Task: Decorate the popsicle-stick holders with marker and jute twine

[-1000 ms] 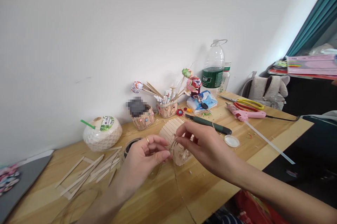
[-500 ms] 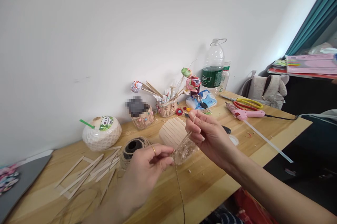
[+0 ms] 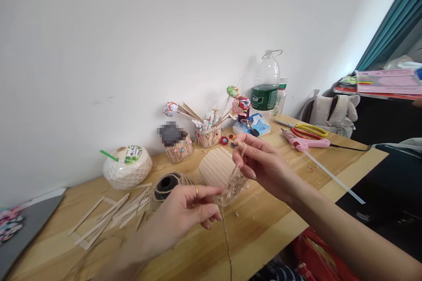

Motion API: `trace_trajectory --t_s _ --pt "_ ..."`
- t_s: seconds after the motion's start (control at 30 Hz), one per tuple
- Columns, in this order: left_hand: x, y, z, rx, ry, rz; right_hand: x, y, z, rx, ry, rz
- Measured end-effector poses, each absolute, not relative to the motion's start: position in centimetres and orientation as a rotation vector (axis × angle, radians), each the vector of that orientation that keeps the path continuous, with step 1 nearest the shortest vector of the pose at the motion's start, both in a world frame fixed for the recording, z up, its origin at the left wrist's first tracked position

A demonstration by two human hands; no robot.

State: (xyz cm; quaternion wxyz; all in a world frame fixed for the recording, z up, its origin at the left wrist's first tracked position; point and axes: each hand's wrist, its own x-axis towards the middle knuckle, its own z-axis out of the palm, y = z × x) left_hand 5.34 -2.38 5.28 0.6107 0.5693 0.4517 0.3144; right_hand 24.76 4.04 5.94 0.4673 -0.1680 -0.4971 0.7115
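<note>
Strands of jute twine [image 3: 225, 232] run between my two hands over the table. My right hand [image 3: 259, 155] is closed, pinching the upper part between thumb and fingers. Lower and to the left, my left hand [image 3: 189, 208], with a ring on one finger, has its fingertips closed around the twine where a length hangs down. Just behind the strands lie a panel of flat wooden sticks [image 3: 216, 164] and a clear plastic piece [image 3: 235, 193], partly covered. The twine spool [image 3: 165, 186], with a dark core, stands beside my left hand.
Loose wooden sticks [image 3: 115, 217] lie at the left, near a wrapped white coconut [image 3: 128, 169]. Decorated pots [image 3: 209, 136] stand by the wall. A pink glue gun [image 3: 306, 142], yellow-and-red scissors [image 3: 310, 129] and a large bottle [image 3: 265, 92] are at the right.
My left hand has shifted slightly right and down, its thumb and index finger a little further apart. My right hand has turned slightly, showing more twine at its fingertips.
</note>
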Motion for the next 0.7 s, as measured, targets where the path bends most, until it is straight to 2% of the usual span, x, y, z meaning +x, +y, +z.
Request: trace_trajectory --t_s 0.37,0.57,0.7 --pt "5.9 -2.5 5.5 1.055 1.035 0.848 24.2 1.3 4.6 -0.763 -1.309 1.633" --pt "6.1 -2.4 5.6 1.003 1.029 0.982 23.2 -1.9 2.0 -0.702 -1.477 1.956" --pt "6.2 -2.4 5.5 0.925 1.009 1.039 22.5 -2.7 0.6 -0.768 -1.554 1.76"
